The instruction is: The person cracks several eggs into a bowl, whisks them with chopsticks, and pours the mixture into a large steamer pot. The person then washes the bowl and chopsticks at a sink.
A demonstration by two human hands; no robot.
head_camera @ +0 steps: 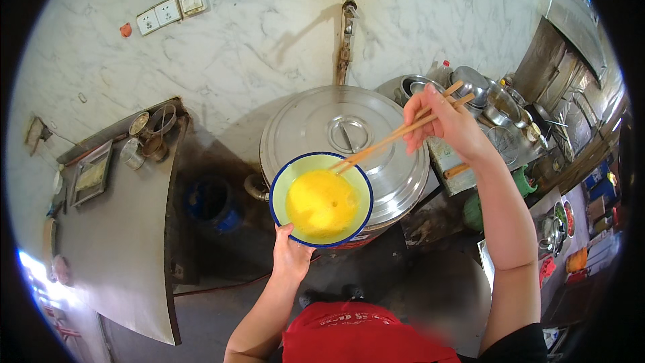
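Observation:
My left hand grips the near rim of an enamel bowl with a dark blue edge, thumb on top and fingers beneath. Frothy yellow liquid that looks like beaten egg lies in the bowl. Between the fingers of my right hand is a pair of wooden chopsticks, their tips at the bowl's far right inner wall, above the liquid. Beyond and partly under the bowl stands a wide metal pot with a round lid, which has a recessed handle.
At left stands a metal-topped table bearing a tray and small containers. A blue bucket sits beside it. Metal bowls and a wire strainer crowd the right counter. A tap is on the wall.

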